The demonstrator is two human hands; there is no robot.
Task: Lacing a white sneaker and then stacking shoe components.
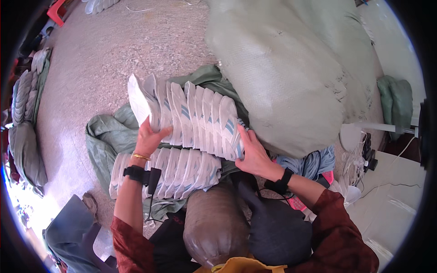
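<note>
A long row of nested white shoe uppers (pixel 195 116) with blue-grey stripes lies across the middle, held between my hands. My left hand (pixel 152 139) grips the near side of its left end, thumb spread to the right and fingers partly hidden behind the outermost piece. At the other end, my right hand (pixel 254 154) curls round the last uppers, with thumb and fingers apart on either side of them. A second row of similar uppers (pixel 168 170) lies nearer to me, beneath my left wrist. Both rows rest on a crumpled green woven cloth (pixel 102 134).
A huge pale green woven sack (pixel 282 77) bulges at the far right. Blue cord bundles (pixel 309 163) and a pink basket (pixel 296 203) sit right of my right forearm. More bundles (pixel 25 98) line the left edge. A red stool (pixel 56 12) stands far left.
</note>
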